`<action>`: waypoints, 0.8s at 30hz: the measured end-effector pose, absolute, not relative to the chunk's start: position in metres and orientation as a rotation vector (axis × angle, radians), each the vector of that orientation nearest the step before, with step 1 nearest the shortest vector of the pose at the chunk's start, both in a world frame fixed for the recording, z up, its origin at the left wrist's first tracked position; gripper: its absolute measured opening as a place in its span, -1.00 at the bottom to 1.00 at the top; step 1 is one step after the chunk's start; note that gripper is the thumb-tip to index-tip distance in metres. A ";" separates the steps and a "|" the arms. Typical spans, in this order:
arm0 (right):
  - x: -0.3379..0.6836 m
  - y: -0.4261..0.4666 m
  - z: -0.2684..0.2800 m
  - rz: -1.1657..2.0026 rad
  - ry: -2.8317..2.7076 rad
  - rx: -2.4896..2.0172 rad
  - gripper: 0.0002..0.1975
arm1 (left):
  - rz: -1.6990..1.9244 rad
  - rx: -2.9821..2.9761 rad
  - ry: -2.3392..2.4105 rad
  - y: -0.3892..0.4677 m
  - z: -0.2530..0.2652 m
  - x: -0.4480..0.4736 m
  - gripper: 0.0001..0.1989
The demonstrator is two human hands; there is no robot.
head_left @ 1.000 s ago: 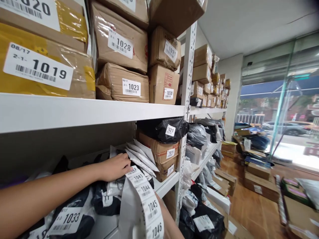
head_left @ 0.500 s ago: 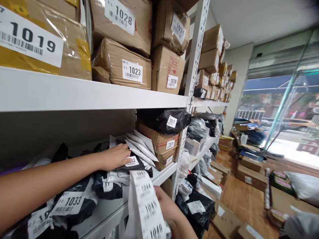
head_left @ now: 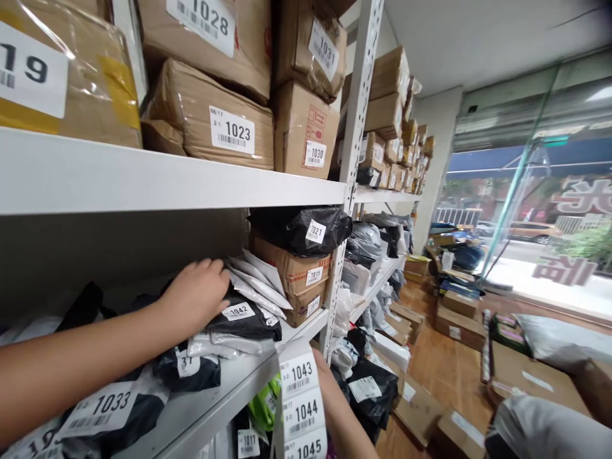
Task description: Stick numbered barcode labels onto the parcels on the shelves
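My left hand rests on the middle shelf at the left edge of a pile of parcels, its fingers loosely bent and its palm hidden. Beside its thumb lies a black bag parcel labelled 1042, with several white envelopes stacked on it. Near the shelf's front edge, my right hand holds a long strip of number labels, hanging down with 1043, 1044 and 1045 showing. Its fingers are mostly behind the strip.
Brown cartons fill the upper shelf. A black parcel labelled 7021 tops two boxes beside the perforated upright. Black parcels lie at left. Cartons cover parts of the wooden floor.
My left hand has drawn back off the 1042 label, which now shows fully. The label strip has shifted right and lower in my right hand. The view has turned slightly right.
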State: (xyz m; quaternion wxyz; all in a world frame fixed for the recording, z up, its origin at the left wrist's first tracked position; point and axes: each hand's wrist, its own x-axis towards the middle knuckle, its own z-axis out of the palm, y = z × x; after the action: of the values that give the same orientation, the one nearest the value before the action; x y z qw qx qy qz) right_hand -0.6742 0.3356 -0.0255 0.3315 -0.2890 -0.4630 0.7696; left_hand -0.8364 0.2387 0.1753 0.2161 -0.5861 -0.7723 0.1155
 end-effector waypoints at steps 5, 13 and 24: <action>-0.682 0.312 0.000 2.027 -1.237 -0.621 -0.56 | -0.188 -2.183 -2.278 0.230 0.167 -0.789 -0.56; -0.646 0.319 0.012 1.726 -1.567 -0.399 -0.51 | -0.256 -2.234 -2.489 0.227 0.137 -0.784 -0.69; -0.694 0.321 0.007 2.091 -1.093 -0.187 -0.64 | 0.166 -1.922 -2.163 0.257 0.177 -0.836 -0.78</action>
State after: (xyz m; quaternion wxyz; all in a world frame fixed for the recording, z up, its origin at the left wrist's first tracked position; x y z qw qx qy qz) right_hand -0.6944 0.3206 0.0073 0.3778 -0.0730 -0.4276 0.8180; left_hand -0.8362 0.2566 0.1768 0.1215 -0.6582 -0.7408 0.0567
